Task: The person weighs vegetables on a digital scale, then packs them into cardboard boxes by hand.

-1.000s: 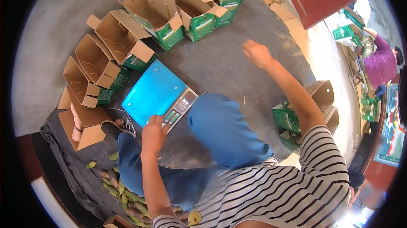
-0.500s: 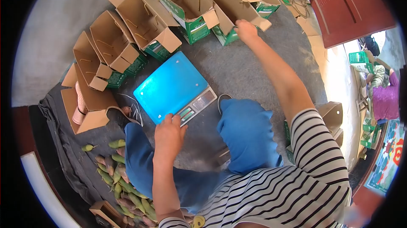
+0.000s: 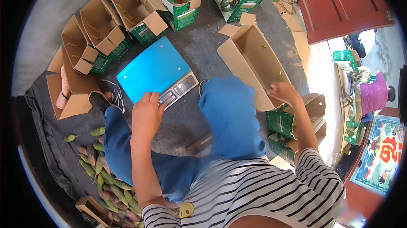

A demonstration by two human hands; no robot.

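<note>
While left hand (image 3: 146, 115) touches scale (image 3: 154, 69), right hand (image 3: 284, 93) grips carton (image 3: 254, 60) rim

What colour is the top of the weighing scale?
The scale platform is bright blue; head view.

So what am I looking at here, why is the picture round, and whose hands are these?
There is no machine: a camera worn on a person's head looks down at their own two hands, and its wide lens rounds the picture. A dark cloth covers the floor. The left hand rests on the keypad of a blue weighing scale. The right hand grips the rim of an open cardboard box. More open boxes stand in an arc beyond the scale, and a pile of green and purplish produce lies by the left knee. Another person is far off on the right.
</note>
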